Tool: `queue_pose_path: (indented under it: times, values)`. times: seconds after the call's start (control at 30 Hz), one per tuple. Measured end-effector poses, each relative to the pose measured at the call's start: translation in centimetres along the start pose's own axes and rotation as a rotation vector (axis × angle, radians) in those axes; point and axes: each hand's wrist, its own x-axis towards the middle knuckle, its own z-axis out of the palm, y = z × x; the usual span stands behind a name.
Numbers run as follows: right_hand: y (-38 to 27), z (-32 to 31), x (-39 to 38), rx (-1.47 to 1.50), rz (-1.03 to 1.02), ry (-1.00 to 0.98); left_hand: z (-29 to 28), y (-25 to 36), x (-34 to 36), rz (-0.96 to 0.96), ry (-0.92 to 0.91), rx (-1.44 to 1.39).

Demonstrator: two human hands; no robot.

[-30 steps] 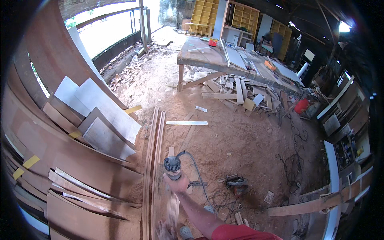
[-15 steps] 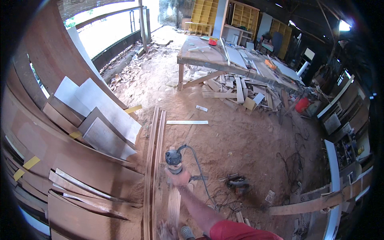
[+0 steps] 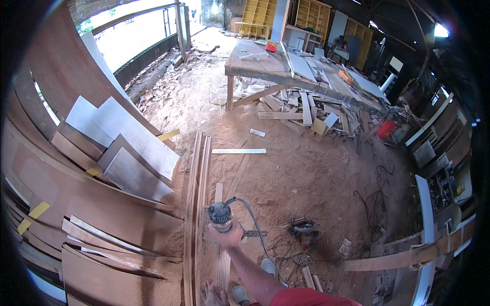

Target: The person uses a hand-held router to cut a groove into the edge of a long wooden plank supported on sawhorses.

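Observation:
My right hand (image 3: pixel 227 235) is closed around the body of a trim router (image 3: pixel 220 214) with a black ribbed top and a cord arching off it. A guide bar (image 3: pixel 253 233) juts from its right side. The router stands on a narrow wooden strip (image 3: pixel 222 268) with long grooves along its face, and the strip's far end shows past the tool. The router's base and bit are hidden. At the lower edge, my left hand (image 3: pixel 212 296) lies on the near part of the strip with its fingers spread.
Long thin battens (image 3: pixel 192 219) lie left of the strip. Panels (image 3: pixel 122 237) lean along the left side. Another power tool (image 3: pixel 308 233) sits among tangled cords on the dusty floor to the right. A workbench (image 3: pixel 278 76) stands ahead, with wood offcuts (image 3: pixel 306 109) beneath.
The router and my right hand have come slightly nearer along the strip, baring more of its far end. My left hand stays at the near end. A second shoe now shows.

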Motion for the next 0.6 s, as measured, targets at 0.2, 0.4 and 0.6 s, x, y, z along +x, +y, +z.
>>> queue_pose_path:
  times: [0.2, 0.4, 0.6]
  values:
    - [1.9, 1.0, 2.4, -0.118, -0.166, 0.078, -0.1, 0.0, -0.1, -0.034, -0.037, 0.086]
    - [2.3, 1.9, 4.6, -0.088, -0.104, 0.118, -0.1, 0.1, 0.1, -0.062, -0.123, 0.122]
    - [0.7, 0.8, 1.6, -0.132, 0.140, -0.016, -0.9, 0.9, 0.1, -0.094, -0.082, 0.021]
